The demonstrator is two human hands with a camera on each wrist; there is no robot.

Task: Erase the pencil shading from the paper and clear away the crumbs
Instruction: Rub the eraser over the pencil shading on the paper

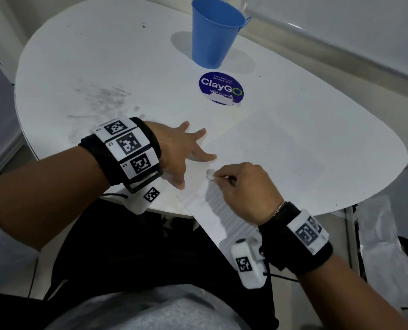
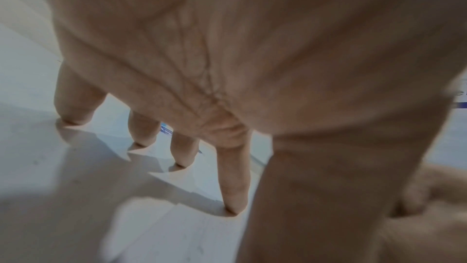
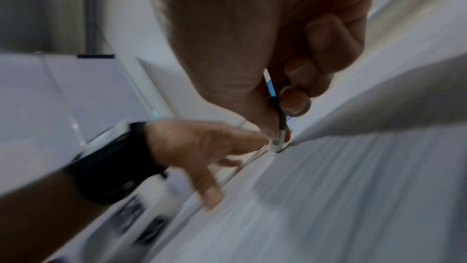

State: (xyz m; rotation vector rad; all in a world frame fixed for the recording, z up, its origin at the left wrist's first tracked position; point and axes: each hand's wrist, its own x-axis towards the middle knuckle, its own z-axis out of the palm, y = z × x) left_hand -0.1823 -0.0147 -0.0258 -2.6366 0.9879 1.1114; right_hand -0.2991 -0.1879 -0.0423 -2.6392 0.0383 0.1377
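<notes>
A white sheet of paper [image 1: 269, 151] lies on the round white table [image 1: 102, 55], its near corner hanging over the front edge. Grey pencil shading [image 1: 224, 208] shows in streaks on the paper beneath my right wrist. My left hand [image 1: 181, 153] lies flat with fingers spread, pressing on the paper's left edge; in the left wrist view its fingertips [image 2: 232, 207] touch the surface. My right hand [image 1: 222, 179] pinches a small white eraser [image 1: 210, 174], whose tip [image 3: 276, 143] touches the paper just right of the left thumb. I cannot make out any crumbs.
A blue plastic cup [image 1: 216, 32] stands at the back of the table. A round blue ClayGo sticker [image 1: 220, 88] is stuck in front of it. Grey smudges [image 1: 107, 98] mark the table's left side. White bags [image 1: 388, 234] lie on the floor to the right.
</notes>
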